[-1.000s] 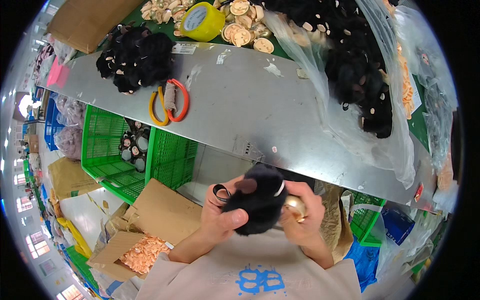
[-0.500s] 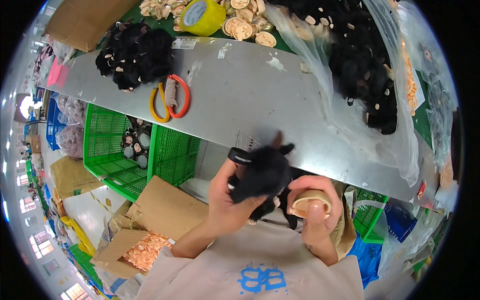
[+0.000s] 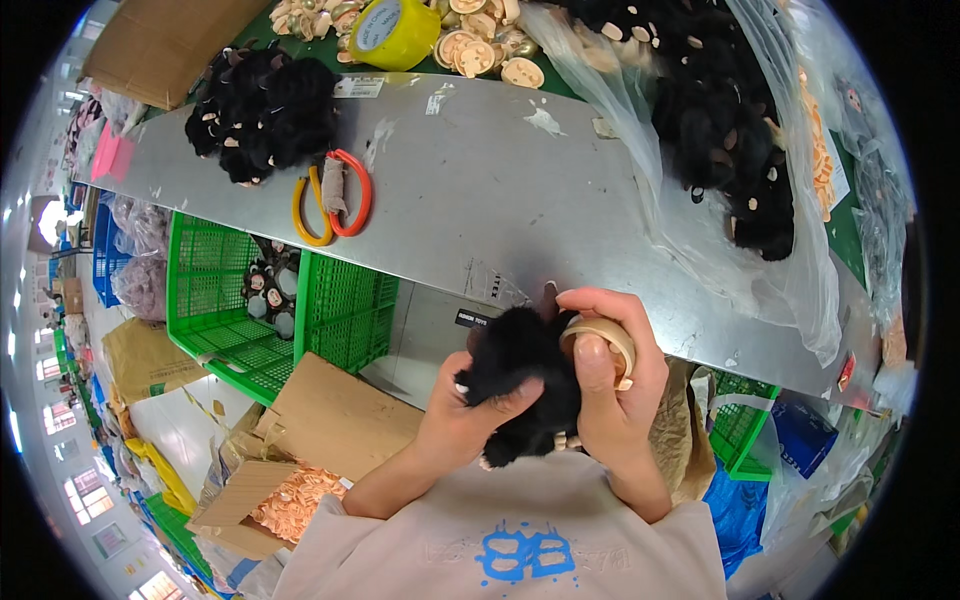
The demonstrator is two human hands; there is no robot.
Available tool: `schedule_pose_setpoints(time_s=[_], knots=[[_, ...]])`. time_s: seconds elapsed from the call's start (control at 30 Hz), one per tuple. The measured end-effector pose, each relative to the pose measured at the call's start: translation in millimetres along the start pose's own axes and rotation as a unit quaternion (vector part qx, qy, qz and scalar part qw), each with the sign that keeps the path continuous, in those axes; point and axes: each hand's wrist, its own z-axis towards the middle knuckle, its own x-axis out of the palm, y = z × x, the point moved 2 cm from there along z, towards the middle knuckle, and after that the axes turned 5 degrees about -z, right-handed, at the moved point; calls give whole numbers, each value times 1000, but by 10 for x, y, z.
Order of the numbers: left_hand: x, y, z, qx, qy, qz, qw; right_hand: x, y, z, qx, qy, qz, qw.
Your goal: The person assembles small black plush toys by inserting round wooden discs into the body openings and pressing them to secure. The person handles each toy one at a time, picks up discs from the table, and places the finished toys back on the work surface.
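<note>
A small black plush toy (image 3: 525, 350) is gripped in my left hand (image 3: 455, 420), the thumb lying across its fur. Small pale feet or paws show at its lower side, and a black tag (image 3: 474, 319) sticks out at its upper left. My right hand (image 3: 625, 410) is closed on a beige plastic face piece (image 3: 612, 343), cup-shaped, its hollow side toward the thumb. The piece is up against the right side of the plush toy. Fingers of both hands are partly hidden behind what they hold.
The metal table (image 3: 460, 190) bears a pile of black plush toys (image 3: 270, 115) and a red-and-yellow looped tool (image 3: 350, 195). Beyond lie yellow tape (image 3: 395, 33), face pieces (image 3: 470, 52) and more plush in a plastic bag (image 3: 640, 140). Green crates (image 3: 345, 310) and a carton (image 3: 345, 410) stand below.
My right hand has moved up and left, bringing the face piece against the plush toy. The plush toy has turned in my left hand, and its tag now shows flat.
</note>
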Motion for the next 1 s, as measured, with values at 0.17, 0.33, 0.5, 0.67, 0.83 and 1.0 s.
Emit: schedule_pose_setpoints(time_s=[0.17, 0.33, 0.5, 0.67, 0.83, 1.0], knots=[[52, 130, -79, -78, -127, -141, 979, 86, -63, -22, 25, -31, -9, 999], [67, 115, 23, -53, -53, -140, 987, 129, -67, -48, 47, -43, 30, 998], [65, 33, 28, -50, -14, -58, 997, 84, -62, -50, 48, -47, 39, 997], [51, 60, -6, -67, -19, -169, 983, 71, -78, -65, 40, -60, 38, 997], [28, 92, -54, -88, -6, -215, 973, 63, -75, -85, 29, -69, 31, 997], [-126, 195, -61, -64, 43, -157, 984, 81, -98, -74, 0, -71, 5, 997]])
